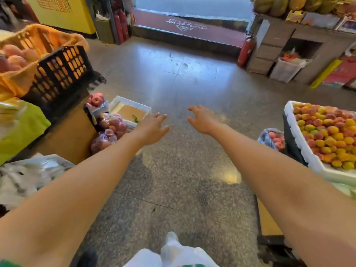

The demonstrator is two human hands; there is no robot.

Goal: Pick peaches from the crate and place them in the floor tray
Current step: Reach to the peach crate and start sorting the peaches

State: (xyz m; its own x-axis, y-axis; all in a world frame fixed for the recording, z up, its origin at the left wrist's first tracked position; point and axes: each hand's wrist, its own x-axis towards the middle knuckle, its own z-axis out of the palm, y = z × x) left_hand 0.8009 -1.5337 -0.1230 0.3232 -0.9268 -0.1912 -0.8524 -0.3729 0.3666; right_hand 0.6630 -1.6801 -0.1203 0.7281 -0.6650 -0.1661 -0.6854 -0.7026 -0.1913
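Left hand: The left hand [152,128] is stretched out in front, over the floor [183,74]. Its fingers are loose and spread. It holds nothing.
Right hand: The right hand [202,120] is stretched out too, near the left one. Its fingers bend a little like a claw, but there is nothing in them.
Peaches: The peaches [15,56] sit piled in the orange crate [38,39], high up on the far left. The orange crate sits inside a black crate [63,72]. Both hands are well apart from them.
Floor tray: The white floor tray [133,103] is down on the floor, just beside the left hand's fingers. It has a brown bottom and a bit of green leaf. I see no peach in the part that shows.
Other things: Bags of red fruit [111,126] lie next to the tray. On the right is a big white box [300,135] full of small yellow and red fruit [327,132].
Step now: I think this is the time between two trips. The hands are free and no peach is being carried.
Next move: I think the hands have to swing up and to the left, to the orange crate. They need to close softly round a peach, because peaches bruise when squeezed. Then they need to go down low to the tray and set the peach on the brown bottom, not drop it.
Watch out: The bags by the tray are close, so a hand may bump them on the way down.
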